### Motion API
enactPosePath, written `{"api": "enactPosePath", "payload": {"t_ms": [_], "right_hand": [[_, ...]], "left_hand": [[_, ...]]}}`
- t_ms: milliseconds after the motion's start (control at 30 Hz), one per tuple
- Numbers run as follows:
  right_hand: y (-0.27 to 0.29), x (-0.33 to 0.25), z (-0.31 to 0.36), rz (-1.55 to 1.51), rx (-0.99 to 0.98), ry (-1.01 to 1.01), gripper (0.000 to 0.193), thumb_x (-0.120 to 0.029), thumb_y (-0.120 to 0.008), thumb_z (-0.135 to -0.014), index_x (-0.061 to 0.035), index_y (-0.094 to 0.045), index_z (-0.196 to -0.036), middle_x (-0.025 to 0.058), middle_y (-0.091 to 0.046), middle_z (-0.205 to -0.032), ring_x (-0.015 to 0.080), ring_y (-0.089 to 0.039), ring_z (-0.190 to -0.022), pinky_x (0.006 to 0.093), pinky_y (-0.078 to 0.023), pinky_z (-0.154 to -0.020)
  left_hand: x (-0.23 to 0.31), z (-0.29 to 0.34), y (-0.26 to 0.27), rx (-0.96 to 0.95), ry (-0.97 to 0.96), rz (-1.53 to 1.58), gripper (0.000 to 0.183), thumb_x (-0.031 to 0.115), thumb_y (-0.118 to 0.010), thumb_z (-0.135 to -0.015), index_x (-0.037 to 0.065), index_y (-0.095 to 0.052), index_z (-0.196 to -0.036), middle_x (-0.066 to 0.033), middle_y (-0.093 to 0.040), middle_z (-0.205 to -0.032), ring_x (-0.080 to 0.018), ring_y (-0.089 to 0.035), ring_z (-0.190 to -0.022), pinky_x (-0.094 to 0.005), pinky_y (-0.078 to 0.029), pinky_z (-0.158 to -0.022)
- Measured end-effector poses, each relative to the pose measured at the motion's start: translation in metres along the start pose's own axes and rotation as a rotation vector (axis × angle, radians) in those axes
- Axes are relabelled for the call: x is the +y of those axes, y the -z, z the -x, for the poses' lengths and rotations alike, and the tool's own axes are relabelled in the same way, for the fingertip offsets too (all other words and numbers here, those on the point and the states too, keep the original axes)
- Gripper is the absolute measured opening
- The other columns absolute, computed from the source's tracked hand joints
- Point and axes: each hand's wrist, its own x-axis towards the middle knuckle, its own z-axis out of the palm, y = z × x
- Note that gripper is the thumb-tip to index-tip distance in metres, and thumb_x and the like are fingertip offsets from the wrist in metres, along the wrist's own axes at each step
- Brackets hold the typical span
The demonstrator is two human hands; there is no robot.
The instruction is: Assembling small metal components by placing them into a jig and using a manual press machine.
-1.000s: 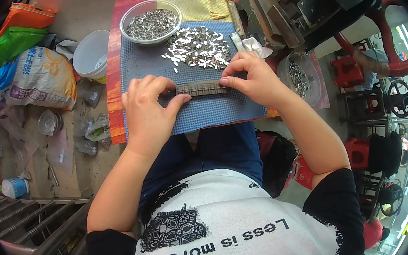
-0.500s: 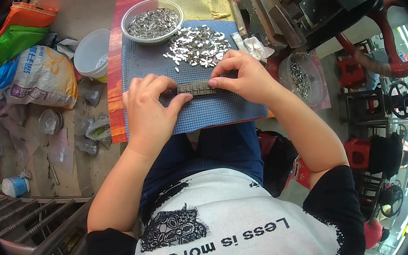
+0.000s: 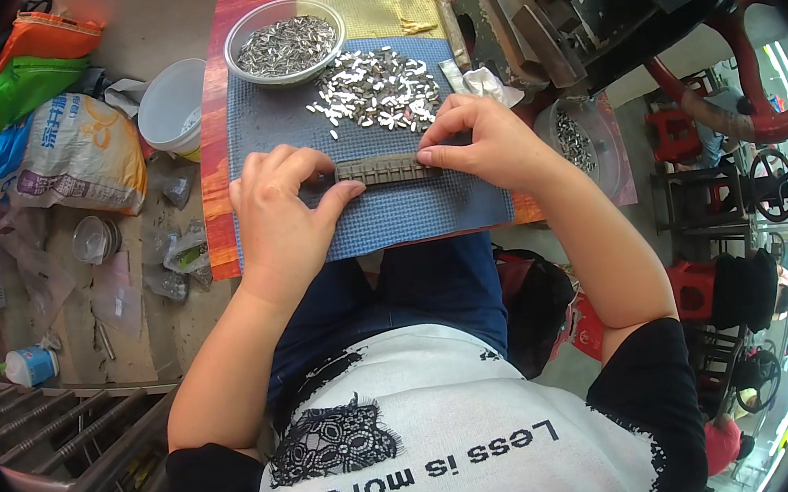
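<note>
Where my far-off view starts on the left, I see a big white and yellow sack [image 3: 78, 162] on the floor. Next to it is a white bucket [image 3: 160, 117], just beside the desk [image 3: 217, 183]. The desk is red, with a blue mat [image 3: 354, 233] on it.

My left hand [image 3: 276, 201] is over the mat, and its thumb and first finger pinch the left end of a grooved bar [image 3: 384, 172]. Behind that hand sits a clear bowl [image 3: 236, 68], full of shiny little bits [image 3: 286, 44].

The bar is gray and lies flat on the mat, between my two hands, with its long side going left to right. Just behind it is a loose pile of small white and dark pieces [image 3: 377, 86].

My right hand [image 3: 491, 146] is at the right part of the bar. Its thumb and first finger are bent close together there, but I cannot tell if they pinch anything. Farther back is a straw brush [image 3: 444, 10]. Last, past my right wrist, a clear tub [image 3: 609, 171] holds more small pieces [image 3: 573, 143].
</note>
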Motion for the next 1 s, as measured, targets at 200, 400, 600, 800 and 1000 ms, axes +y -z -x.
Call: {"api": "enactPosePath", "payload": {"t_ms": [200,400,600,800,1000], "right_hand": [[0.002,0.001,0.000,-0.060,-0.021,-0.008,0.017,-0.019,-0.079,-0.083,-0.0043,-0.078,-0.092,0.0041,-0.059,-0.089,0.0165,-0.059,-0.088,0.0301,-0.047,-0.080],[-0.004,-0.002,0.000,0.082,0.013,0.010,0.017,-0.019,-0.078,-0.084,-0.0032,-0.076,-0.090,0.0053,-0.061,-0.090,0.0176,-0.060,-0.088,0.0301,-0.047,-0.080],[0.000,0.010,0.008,0.061,0.072,0.004,0.017,-0.019,-0.078,-0.084,-0.0033,-0.074,-0.090,0.0055,-0.062,-0.090,0.0168,-0.060,-0.087,0.0303,-0.048,-0.080],[-0.004,-0.011,0.002,-0.084,0.114,-0.080,0.018,-0.020,-0.075,-0.087,-0.0037,-0.073,-0.092,0.0040,-0.063,-0.092,0.0142,-0.058,-0.087,0.0289,-0.046,-0.081],[-0.030,-0.024,-0.021,-0.036,0.061,0.122,0.018,-0.020,-0.079,-0.084,-0.0035,-0.075,-0.090,0.0055,-0.062,-0.089,0.0190,-0.061,-0.091,0.0319,-0.048,-0.083]], "left_hand": [[0.001,0.000,0.000,-0.002,0.002,-0.005,0.025,0.029,-0.084,-0.073,0.011,-0.069,-0.082,0.0003,-0.062,-0.083,-0.0230,-0.054,-0.091,-0.0392,-0.037,-0.082],[0.002,-0.001,0.001,-0.006,0.006,-0.001,0.025,0.028,-0.084,-0.073,0.010,-0.069,-0.082,0.0001,-0.062,-0.083,-0.0231,-0.054,-0.091,-0.0391,-0.037,-0.082],[0.001,0.000,0.001,0.001,0.002,0.005,0.024,0.027,-0.084,-0.073,0.010,-0.069,-0.082,-0.0001,-0.062,-0.083,-0.0230,-0.055,-0.091,-0.0390,-0.037,-0.083],[0.001,0.000,0.001,-0.006,-0.007,-0.001,0.025,0.028,-0.084,-0.073,0.011,-0.068,-0.081,0.0002,-0.062,-0.082,-0.0229,-0.054,-0.090,-0.0393,-0.036,-0.083],[0.000,0.001,0.001,-0.002,-0.029,-0.011,0.025,0.029,-0.084,-0.073,0.012,-0.068,-0.082,0.0010,-0.062,-0.083,-0.0233,-0.054,-0.091,-0.0394,-0.036,-0.083]]}}
